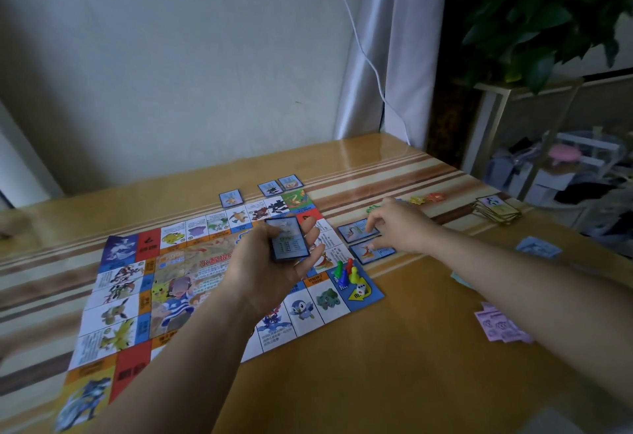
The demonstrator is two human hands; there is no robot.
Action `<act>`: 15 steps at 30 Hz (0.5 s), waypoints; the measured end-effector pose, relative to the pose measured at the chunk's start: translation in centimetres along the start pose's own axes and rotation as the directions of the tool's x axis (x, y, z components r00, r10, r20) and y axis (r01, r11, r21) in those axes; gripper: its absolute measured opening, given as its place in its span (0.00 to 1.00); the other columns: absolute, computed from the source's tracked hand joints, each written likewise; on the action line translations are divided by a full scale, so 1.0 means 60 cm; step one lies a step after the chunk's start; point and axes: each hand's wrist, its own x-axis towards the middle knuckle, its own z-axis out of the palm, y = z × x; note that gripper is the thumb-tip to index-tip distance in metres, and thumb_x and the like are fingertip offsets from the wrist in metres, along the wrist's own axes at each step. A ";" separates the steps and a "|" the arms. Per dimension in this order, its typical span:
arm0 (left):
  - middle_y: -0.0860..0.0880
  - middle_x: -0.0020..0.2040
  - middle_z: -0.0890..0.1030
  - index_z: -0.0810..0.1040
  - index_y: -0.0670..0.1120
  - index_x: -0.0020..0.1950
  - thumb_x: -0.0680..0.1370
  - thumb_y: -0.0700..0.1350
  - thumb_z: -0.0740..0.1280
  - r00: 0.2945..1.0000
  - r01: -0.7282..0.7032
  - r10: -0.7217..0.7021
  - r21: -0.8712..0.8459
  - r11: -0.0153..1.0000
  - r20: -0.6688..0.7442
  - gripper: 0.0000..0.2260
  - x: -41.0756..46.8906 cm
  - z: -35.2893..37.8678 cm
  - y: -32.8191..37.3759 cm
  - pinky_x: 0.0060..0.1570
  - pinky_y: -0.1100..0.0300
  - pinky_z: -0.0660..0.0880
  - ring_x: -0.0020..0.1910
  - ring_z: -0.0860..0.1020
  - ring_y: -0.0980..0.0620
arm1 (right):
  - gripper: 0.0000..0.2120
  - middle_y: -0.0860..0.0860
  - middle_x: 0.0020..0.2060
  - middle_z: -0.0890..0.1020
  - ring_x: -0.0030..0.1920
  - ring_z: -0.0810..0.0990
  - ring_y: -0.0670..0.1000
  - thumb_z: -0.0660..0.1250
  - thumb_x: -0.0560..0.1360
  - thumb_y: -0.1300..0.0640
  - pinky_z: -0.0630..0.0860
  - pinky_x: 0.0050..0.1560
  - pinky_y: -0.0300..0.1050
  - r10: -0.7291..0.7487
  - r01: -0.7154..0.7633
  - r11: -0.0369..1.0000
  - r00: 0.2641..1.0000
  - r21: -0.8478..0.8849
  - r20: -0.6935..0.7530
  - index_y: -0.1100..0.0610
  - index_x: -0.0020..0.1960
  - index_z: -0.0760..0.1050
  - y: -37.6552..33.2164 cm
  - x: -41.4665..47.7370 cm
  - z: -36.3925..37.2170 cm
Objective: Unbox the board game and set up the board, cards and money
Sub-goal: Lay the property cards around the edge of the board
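Cards (287, 240) sit in a small stack in the left hand (270, 262), fingers wrapped tight around them, over the board (164, 283). The right hand (394, 224) is nearer the board's right edge, fingers spread and holding nothing, touching two cards (364, 240) on the tabletop (411, 365). I think the next card goes beside these.

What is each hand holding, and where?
Left hand grips a stack of blue-bordered cards by its long edges. Right hand holds nothing; fingertips rest on a table card.
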 end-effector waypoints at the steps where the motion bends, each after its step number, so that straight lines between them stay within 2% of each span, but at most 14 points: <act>1: 0.40 0.54 0.82 0.70 0.39 0.65 0.82 0.38 0.52 1.000 -0.007 0.006 0.020 1.000 0.016 0.15 -0.004 -0.004 -0.001 0.45 0.47 0.80 0.52 0.81 0.45 | 0.11 0.45 0.48 0.71 0.49 0.74 0.47 0.74 0.70 0.49 0.72 0.50 0.44 -0.007 0.006 1.000 0.999 -0.017 -0.051 0.50 0.51 0.79 -0.004 -0.002 -0.002; 2: 0.40 0.55 0.82 0.70 0.38 0.65 0.81 0.36 0.52 0.999 -0.015 0.013 0.045 0.999 0.031 0.14 -0.008 -0.008 -0.002 0.46 0.48 0.81 0.53 0.81 0.45 | 0.09 0.45 0.48 0.72 0.49 0.75 0.47 0.73 0.71 0.49 0.73 0.52 0.45 -0.015 0.018 1.000 0.995 0.023 -0.096 0.50 0.49 0.79 -0.011 -0.006 -0.006; 4: 0.40 0.54 0.82 0.72 0.38 0.62 0.81 0.33 0.52 0.998 -0.036 0.030 0.106 0.994 0.060 0.13 -0.016 -0.015 -0.005 0.46 0.48 0.81 0.52 0.82 0.45 | 0.05 0.45 0.45 0.76 0.48 0.76 0.46 0.71 0.73 0.51 0.73 0.50 0.43 -0.036 0.067 0.974 0.989 0.218 -0.141 0.51 0.46 0.79 -0.036 -0.016 -0.022; 7: 0.40 0.54 0.83 0.73 0.39 0.60 0.81 0.32 0.52 0.991 -0.080 0.057 0.189 0.979 0.119 0.13 -0.035 -0.024 -0.009 0.44 0.52 0.82 0.52 0.82 0.46 | 0.04 0.44 0.44 0.81 0.46 0.79 0.42 0.68 0.76 0.53 0.72 0.48 0.36 -0.110 0.123 0.864 0.992 0.489 -0.055 0.52 0.48 0.79 -0.097 -0.046 -0.060; 10: 0.41 0.52 0.83 0.74 0.39 0.59 0.81 0.31 0.54 0.981 -0.122 0.077 0.255 0.959 0.178 0.13 -0.056 -0.034 -0.013 0.42 0.55 0.82 0.49 0.83 0.47 | 0.06 0.43 0.42 0.82 0.43 0.80 0.40 0.66 0.76 0.50 0.74 0.47 0.34 -0.177 0.129 0.820 0.984 0.558 0.032 0.50 0.49 0.79 -0.150 -0.078 -0.075; 15: 0.42 0.47 0.84 0.75 0.41 0.56 0.79 0.32 0.59 0.975 -0.196 0.144 0.356 0.914 0.167 0.10 -0.085 -0.049 -0.017 0.36 0.61 0.80 0.43 0.84 0.48 | 0.09 0.45 0.34 0.83 0.35 0.79 0.39 0.72 0.72 0.49 0.74 0.41 0.38 -0.173 0.088 0.790 0.981 0.607 0.083 0.54 0.45 0.77 -0.195 -0.100 -0.064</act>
